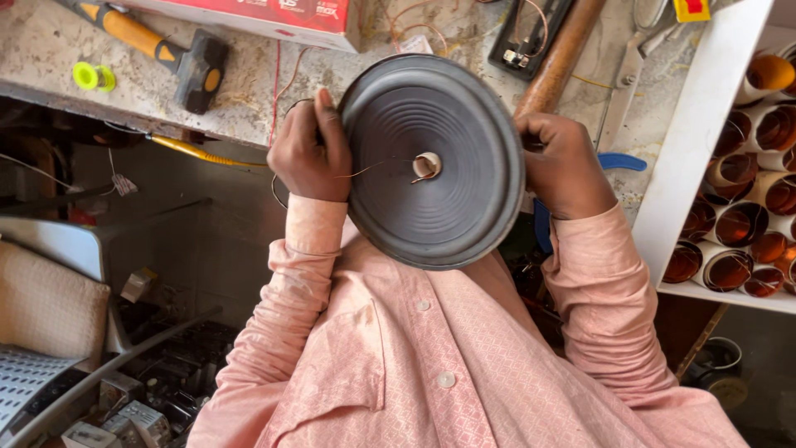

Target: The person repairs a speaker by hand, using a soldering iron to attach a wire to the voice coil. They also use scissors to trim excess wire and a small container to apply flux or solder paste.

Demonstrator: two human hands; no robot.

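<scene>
**Black speaker cone held at the rim, fine wire at the centre**

Black and ridged, the speaker cone [431, 162] is the largest thing in hand, held up on edge above the person's lap and just in front of the counter [249, 91]. The left hand [311, 153] closes its grip on the cone's left rim, fingers pressed together and seemingly pinching a thin copper wire [373, 168] that runs across the ridges to the small pale coil former [426, 166] at the centre. The right hand [564, 166] is curled round the right rim; its fingertips are hidden behind the cone, so how tightly it holds I cannot tell.

Handling this well looks like a matter of gripping the stiff outer rim only, keeping pressure off the thin ridged paper, and keeping the wire lightly taut so it neither kinks nor tears at the former.

Rough, pale and stained, the counter carries a red box [274, 17], a hammer [166, 54] with an orange handle, a wooden handle [560, 58] and a small yellow-green spool [93, 76]. A white shelf [705, 141] to the right holds rolled amber tubes [742, 224]. Cluttered metal parts [141, 406] lie low on the left.
</scene>
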